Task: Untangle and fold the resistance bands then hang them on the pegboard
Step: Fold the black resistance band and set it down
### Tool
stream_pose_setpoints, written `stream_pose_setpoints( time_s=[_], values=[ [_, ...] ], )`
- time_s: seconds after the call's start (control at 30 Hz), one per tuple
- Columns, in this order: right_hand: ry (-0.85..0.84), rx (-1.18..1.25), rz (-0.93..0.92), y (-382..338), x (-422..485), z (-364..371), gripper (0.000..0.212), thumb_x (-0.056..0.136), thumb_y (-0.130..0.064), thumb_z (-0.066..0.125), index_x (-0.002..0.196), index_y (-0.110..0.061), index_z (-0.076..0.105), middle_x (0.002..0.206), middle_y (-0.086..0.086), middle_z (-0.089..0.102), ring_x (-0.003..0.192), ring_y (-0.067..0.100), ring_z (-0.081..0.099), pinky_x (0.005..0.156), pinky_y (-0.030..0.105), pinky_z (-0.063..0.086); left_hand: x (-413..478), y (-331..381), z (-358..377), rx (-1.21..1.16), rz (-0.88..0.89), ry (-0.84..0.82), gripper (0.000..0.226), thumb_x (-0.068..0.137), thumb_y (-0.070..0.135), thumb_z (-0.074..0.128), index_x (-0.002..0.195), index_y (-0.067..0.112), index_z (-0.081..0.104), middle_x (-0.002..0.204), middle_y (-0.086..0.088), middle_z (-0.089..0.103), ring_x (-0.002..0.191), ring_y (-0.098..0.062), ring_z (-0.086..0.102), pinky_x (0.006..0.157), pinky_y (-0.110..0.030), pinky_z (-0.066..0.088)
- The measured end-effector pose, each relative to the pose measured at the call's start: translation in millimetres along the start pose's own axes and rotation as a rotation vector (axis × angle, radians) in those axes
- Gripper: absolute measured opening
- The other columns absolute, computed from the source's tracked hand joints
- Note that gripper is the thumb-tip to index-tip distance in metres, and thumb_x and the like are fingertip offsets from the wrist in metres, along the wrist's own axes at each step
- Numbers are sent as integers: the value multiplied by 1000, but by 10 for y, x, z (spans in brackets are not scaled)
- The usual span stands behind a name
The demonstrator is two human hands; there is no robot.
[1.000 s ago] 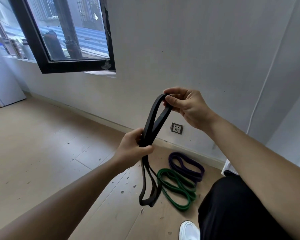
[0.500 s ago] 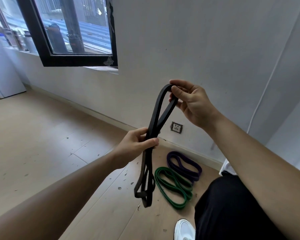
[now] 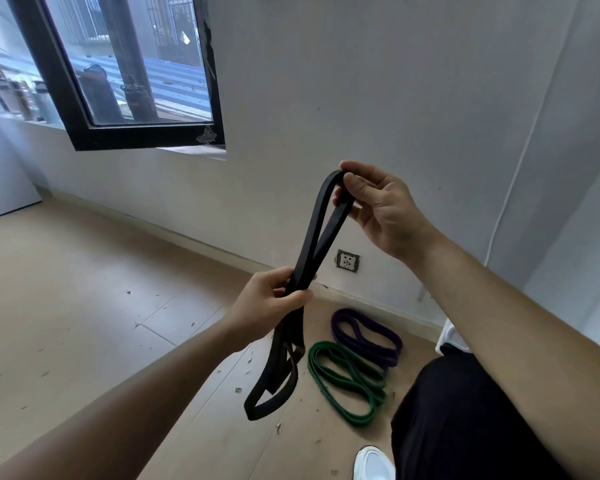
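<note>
Wood floor (image 3: 84, 306) along a white wall; no pegboard in view. Black band (image 3: 317, 237) is held in the air between both hands. Right hand (image 3: 381, 209) pinches the top bend between thumb and fingertips, other fingers loosely curled. Left hand (image 3: 267, 303) is wrapped round both strands lower down. Versus a second ago: right hand higher, span between hands longer, strands straighter. Tail below my left hand hangs in overlapping loops, so I judge it untangled but not folded. Green band (image 3: 347, 382) and purple band (image 3: 364, 336) lie coiled side by side on the floor near the wall, unmoved.
</note>
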State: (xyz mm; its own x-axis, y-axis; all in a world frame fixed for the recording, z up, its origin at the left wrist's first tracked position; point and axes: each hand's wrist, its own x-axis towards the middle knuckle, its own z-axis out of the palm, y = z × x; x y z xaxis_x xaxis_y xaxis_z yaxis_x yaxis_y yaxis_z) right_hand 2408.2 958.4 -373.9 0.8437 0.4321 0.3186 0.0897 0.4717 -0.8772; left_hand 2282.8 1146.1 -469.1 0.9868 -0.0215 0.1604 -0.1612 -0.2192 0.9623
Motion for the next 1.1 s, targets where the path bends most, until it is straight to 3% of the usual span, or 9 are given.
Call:
stream_pose_setpoints(
  time_s=[0.1, 0.23, 0.33, 0.47, 0.63, 0.77, 0.87, 1.0, 1.1],
  values=[
    [23, 18, -13, -7, 21, -65, 19, 96, -2, 60, 113, -5, 67, 93, 12, 68, 83, 24, 65, 86, 37, 58, 21, 0, -55, 75, 22, 26, 12, 91, 9, 70, 103, 12, 70, 80, -12, 60, 75, -26, 56, 74, -39, 49],
    [74, 44, -12, 4, 71, -206, 18, 94, -2, 61, 111, -6, 67, 89, 10, 68, 82, 25, 66, 85, 39, 58, 42, 28, -195, 232, 53, 101, 17, 86, 9, 75, 99, 19, 71, 81, -6, 69, 82, -35, 67, 81, -53, 57],
    [82, 48, 1, 11, 84, -305, 19, 96, -1, 58, 112, -6, 67, 89, 12, 69, 84, 26, 68, 86, 41, 58, 83, 66, -354, 297, 41, 125, 10, 84, 15, 76, 93, 20, 74, 82, -14, 71, 82, -39, 69, 79, -56, 58],
    [45, 39, 63, 40, 80, -385, 25, 99, 1, 53, 119, -5, 64, 96, 12, 69, 90, 25, 70, 90, 42, 60, 90, 139, -510, 350, -13, 72, 24, 78, 36, 74, 91, 16, 75, 81, -17, 70, 77, -35, 69, 81, -54, 57],
    [-55, -118, 258, 115, 11, -598, 36, 100, 3, 50, 136, -3, 56, 104, 14, 66, 102, 25, 69, 101, 47, 55, 58, 229, -659, 158, 10, 40, 11, 95, 10, 67, 103, 6, 73, 76, -6, 63, 75, -16, 63, 76, -26, 51],
    [-182, -355, 428, 246, -14, -678, 40, 92, 9, 56, 129, -4, 60, 109, 16, 69, 108, 31, 66, 109, 58, 46, 45, 304, -761, 27, 31, 66, 14, 96, 10, 65, 105, 4, 73, 77, -4, 58, 76, -20, 58, 77, -26, 49],
    [-339, -659, 470, 352, -47, -576, 35, 91, 10, 58, 122, -2, 66, 110, 15, 71, 106, 26, 68, 107, 52, 47, 62, 342, -779, 18, 35, 84, 15, 96, 12, 67, 107, 6, 74, 79, -4, 58, 78, -20, 57, 83, -36, 49],
    [-487, -852, 493, 459, -64, -307, 43, 89, 1, 71, 130, -9, 63, 128, 13, 66, 121, 27, 63, 107, 42, 51, 73, 392, -725, 74, 40, 25, 13, 97, 9, 64, 105, 11, 74, 74, 4, 60, 74, -13, 57, 74, -25, 48],
    [-492, -882, 339, 384, -48, -7, 64, 84, -23, 83, 142, -23, 55, 140, -7, 59, 131, 11, 53, 103, 26, 45, 86, 433, -666, 133, 54, -59, 15, 96, 9, 64, 106, 14, 74, 74, 8, 63, 74, -10, 58, 72, -22, 50]
  ],
)
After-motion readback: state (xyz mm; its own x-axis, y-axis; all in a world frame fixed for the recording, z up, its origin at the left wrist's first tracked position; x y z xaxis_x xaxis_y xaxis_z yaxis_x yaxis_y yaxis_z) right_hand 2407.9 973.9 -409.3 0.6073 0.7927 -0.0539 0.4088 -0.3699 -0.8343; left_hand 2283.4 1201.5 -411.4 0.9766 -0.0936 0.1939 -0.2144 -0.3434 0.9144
